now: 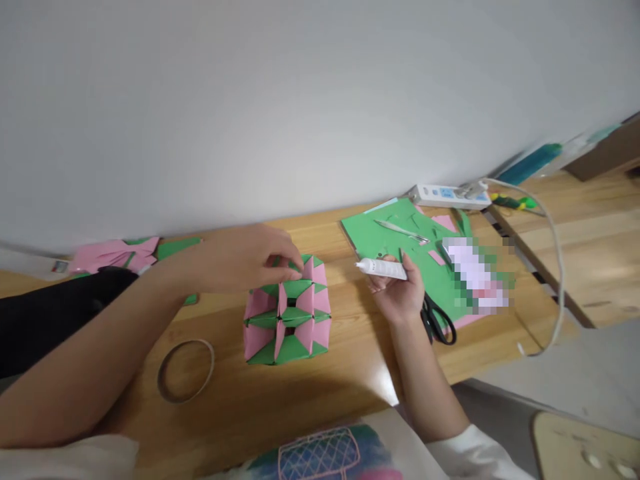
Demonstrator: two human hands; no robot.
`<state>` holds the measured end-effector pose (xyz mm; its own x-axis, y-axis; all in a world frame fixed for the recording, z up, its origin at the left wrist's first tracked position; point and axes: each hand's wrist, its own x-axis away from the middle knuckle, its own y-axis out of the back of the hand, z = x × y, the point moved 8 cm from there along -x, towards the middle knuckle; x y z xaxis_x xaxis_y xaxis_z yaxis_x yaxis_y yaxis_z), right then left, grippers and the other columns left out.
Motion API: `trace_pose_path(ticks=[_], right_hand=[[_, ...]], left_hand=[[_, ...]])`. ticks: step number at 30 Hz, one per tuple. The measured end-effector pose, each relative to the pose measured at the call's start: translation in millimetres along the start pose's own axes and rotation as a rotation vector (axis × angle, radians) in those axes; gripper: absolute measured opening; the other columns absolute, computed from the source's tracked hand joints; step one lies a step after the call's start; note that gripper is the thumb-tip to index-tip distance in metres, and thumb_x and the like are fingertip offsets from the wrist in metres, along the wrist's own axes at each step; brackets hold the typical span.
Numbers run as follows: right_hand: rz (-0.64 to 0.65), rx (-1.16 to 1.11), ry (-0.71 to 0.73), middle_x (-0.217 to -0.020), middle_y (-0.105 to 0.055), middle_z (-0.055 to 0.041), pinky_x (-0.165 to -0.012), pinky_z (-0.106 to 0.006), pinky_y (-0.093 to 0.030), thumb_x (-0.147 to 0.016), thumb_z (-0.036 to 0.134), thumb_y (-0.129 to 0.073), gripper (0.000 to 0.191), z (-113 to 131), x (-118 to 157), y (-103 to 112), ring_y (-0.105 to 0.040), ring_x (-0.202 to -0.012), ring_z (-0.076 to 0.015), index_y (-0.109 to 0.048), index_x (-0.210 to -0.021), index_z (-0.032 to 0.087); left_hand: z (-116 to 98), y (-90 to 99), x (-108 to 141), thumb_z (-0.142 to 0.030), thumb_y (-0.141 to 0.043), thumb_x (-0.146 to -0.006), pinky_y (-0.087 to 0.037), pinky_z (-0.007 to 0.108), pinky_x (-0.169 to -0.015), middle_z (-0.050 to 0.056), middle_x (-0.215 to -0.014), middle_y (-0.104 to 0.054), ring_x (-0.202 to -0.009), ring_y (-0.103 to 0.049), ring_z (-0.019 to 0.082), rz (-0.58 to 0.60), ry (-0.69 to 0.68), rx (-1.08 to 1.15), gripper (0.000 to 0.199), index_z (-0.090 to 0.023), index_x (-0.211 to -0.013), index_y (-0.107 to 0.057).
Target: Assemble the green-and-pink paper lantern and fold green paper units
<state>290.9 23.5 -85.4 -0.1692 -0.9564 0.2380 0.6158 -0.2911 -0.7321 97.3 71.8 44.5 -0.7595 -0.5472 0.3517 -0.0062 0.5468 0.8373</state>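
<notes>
In the middle of the wooden table (345,373) stands a pink and green folded-paper model (295,327), made of joined box-like units. My left hand (255,257) reaches over its far left end. The thumb and fingers are bent together at a pink flap there, and their tips are partly hidden. To the right, palm up, my right hand (400,297) is closed around a white glue tube (383,269). The tube's narrow nozzle points left toward the model, with a gap between them.
A tape ring (185,371) lies front left. Folded pink paper (115,253) and a black item (60,313) are far left. Right are a green sheet (380,227) with a pen (400,231) and scraps, scissors (440,320), a blurred-out phone-like item (473,273) and a power strip (450,196).
</notes>
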Motion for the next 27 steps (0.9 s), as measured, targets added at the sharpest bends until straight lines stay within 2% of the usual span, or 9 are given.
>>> trace_pose_path(ticks=[7, 13, 22, 27], right_hand=[[0.023, -0.005, 0.002, -0.05, -0.059, 0.002, -0.039, -0.021, -0.039, -0.082, 0.042, -0.055, 0.029, 2.1, 1.6, 1.2, -0.045, -0.039, -0.0079, -0.065, -0.067, 0.019], [0.032, 0.006, 0.013, -0.048, -0.059, 0.0014, -0.04, -0.022, -0.04, -0.078, 0.041, -0.058, 0.027, 3.0, 2.1, 1.2, -0.046, -0.039, -0.0085, -0.068, -0.068, 0.018], [0.022, 0.015, 0.015, -0.048, -0.059, 0.0012, -0.039, -0.021, -0.039, -0.079, 0.041, -0.056, 0.027, 3.3, 3.1, -1.8, -0.046, -0.039, -0.0086, -0.067, -0.066, 0.019], [0.022, 0.008, 0.008, -0.047, -0.059, 0.0021, -0.039, -0.021, -0.04, -0.077, 0.04, -0.059, 0.024, 1.9, 2.6, -0.4, -0.046, -0.039, -0.0089, -0.067, -0.065, 0.021]], left_hand=[[1.8, -1.9, -5.1, -0.029, -0.049, -0.084, -0.035, 0.024, -0.058, -0.001, -0.079, -0.062, -0.066, -0.053, 0.011, 0.053, 0.03, -0.059, 0.023, -0.019, -0.071, -0.065], [-5.9, -2.3, -5.1, -0.023, -0.045, -0.086, -0.029, 0.027, -0.053, 0.0, -0.067, -0.053, -0.055, -0.044, 0.011, 0.07, -0.021, -0.119, 0.032, -0.017, -0.054, -0.052], [-13.0, -2.1, -5.6, -0.024, -0.043, -0.086, -0.028, 0.027, -0.051, 0.001, -0.067, -0.049, -0.052, -0.041, 0.01, 0.013, -0.058, -0.155, 0.037, -0.017, -0.05, -0.043], [-13.9, -4.7, -7.6, -0.024, -0.043, -0.087, -0.029, 0.028, -0.053, 0.001, -0.07, -0.052, -0.056, -0.045, 0.012, -0.046, -0.047, -0.147, 0.033, -0.018, -0.057, -0.055]])
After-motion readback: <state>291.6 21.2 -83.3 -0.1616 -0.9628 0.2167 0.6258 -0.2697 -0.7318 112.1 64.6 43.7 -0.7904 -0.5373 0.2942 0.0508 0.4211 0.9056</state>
